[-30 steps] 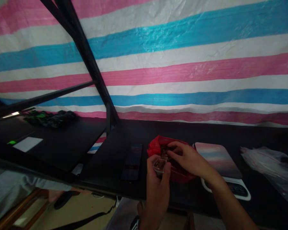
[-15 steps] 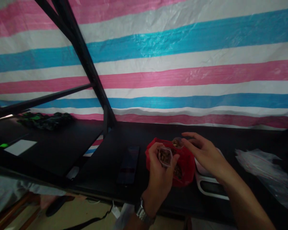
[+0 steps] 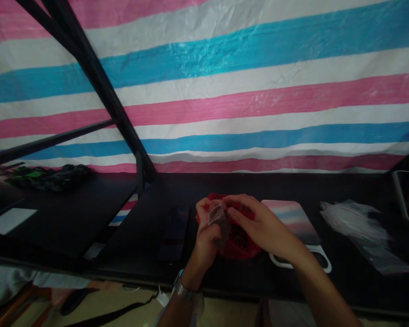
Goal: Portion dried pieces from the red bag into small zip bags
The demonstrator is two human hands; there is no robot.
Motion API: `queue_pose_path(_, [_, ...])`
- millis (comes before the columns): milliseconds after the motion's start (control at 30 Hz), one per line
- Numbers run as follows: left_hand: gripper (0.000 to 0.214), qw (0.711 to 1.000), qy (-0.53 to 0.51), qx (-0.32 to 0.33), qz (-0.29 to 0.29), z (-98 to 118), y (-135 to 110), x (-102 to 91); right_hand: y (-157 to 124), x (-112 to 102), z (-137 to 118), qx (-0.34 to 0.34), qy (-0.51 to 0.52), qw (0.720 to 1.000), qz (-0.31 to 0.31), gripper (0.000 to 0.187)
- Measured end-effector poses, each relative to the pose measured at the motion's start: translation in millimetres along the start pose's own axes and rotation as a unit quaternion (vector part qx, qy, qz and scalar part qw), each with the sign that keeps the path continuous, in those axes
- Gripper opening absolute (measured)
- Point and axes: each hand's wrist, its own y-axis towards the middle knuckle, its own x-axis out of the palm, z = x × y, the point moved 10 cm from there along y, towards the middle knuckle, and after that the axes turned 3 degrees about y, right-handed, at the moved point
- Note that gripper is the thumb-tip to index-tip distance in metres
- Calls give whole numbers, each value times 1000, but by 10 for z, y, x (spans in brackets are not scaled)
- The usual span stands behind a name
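My left hand [image 3: 206, 231] is closed around a small clear plastic bag [image 3: 222, 229] with brown contents, its mouth facing up. My right hand [image 3: 255, 220] reaches in from the right, fingers bent and their tips at the bag's mouth. Whatever those fingertips hold is hidden and blurred. Beneath both hands lies an open red bag [image 3: 240, 252], with dark brown pieces [image 3: 238, 236] showing inside. Just right of it sits a white kitchen scale [image 3: 323, 261] whose shiny plate [image 3: 295, 220] reflects the striped sheet; my right forearm crosses its front.
A dark phone [image 3: 173, 234] lies left of the red bag. Several clear zip bags [image 3: 357, 227] are piled at the right. Behind the black table [image 3: 197, 181] hangs a striped sheet [image 3: 241, 104]. A black metal frame [image 3: 104, 91] slants upward on the left.
My right hand has moved left to the small bag's mouth. The small clear cup of brown pieces it held no longer shows clearly. The view has shifted right, uncovering more of the scale.
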Motion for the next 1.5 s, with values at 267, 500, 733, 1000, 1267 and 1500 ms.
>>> queue_pose_path(267, [51, 997, -21, -35, -67, -94, -11, 160, -2, -85, 117, -9, 41, 999, 5, 11])
queue_pose_path(500, [23, 963, 209, 143, 92, 130, -16, -140, -1, -245, 218, 49, 97, 992, 59, 19])
queue_pose_path(733, [30, 894, 294, 307, 140, 463, -180, -58, -50, -274, -11, 0, 53, 998, 46, 14])
queue_pose_path(1000, [21, 776, 412, 455, 143, 585, -542, 221, -301, -1290, 509, 104, 45, 977, 179, 36])
queue_pose_path(1267, [20, 700, 547, 420, -184, -25, -1063, 1128, -500, -1684, 1140, 192, -112, 957, 183, 19])
queue_pose_path(1500, [18, 711, 586, 355, -157, -288, -731, 1039, -563, -1913, 1174, 184, -184, 927, 269, 32])
